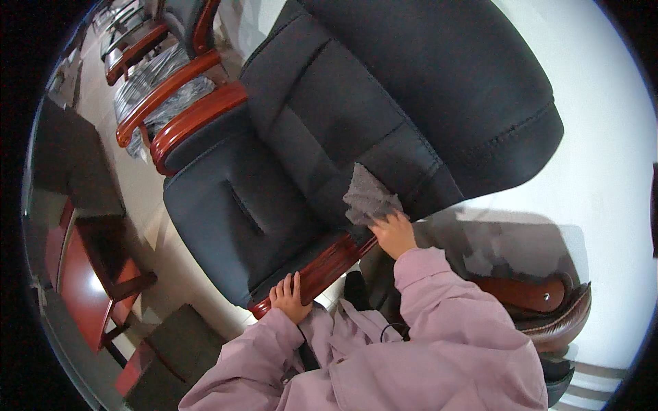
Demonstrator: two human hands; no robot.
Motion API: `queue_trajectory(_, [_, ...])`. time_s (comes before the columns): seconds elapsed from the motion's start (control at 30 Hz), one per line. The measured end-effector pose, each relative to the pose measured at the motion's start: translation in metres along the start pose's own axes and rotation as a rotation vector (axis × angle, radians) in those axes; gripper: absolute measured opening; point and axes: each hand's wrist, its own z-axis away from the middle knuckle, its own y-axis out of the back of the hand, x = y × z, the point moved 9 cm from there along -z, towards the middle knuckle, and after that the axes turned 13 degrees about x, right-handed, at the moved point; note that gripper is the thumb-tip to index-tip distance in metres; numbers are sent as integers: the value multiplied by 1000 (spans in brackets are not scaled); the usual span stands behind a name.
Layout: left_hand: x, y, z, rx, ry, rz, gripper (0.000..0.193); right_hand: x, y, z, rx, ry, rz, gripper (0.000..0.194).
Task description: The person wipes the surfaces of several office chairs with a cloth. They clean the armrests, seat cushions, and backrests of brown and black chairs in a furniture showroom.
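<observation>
Before me stands a black upholstered armchair [308, 128] with stitched back panels and glossy reddish-brown wooden armrests. My left hand [291, 298] rests on the front end of the near armrest [329, 267], fingers spread over the wood. In my right hand [395, 234] is a grey cloth [370, 198], gripped at its lower edge. The cloth lies against the lower side of the backrest [334, 113], just above where the near armrest meets it. The seat cushion [221, 216] has a short crease in its middle.
Other wooden-armed chairs stand in a row at upper left, one with clear plastic film [169, 82] over its seat. At left is a reddish wooden table [85, 277]. A brown leather bag or seat part [560, 321] sits right of me, beside the white wall [606, 205].
</observation>
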Motion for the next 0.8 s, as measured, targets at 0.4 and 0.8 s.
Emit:
queue_trajectory(0.4, [-6,-7,6,-20,19,-2,88,24,13,-8,299,-387,139,23])
queue_trajectory(0.8, [1,-3,1,-22,5,-50,92,-85,-109,32,-220,-389,-612,24])
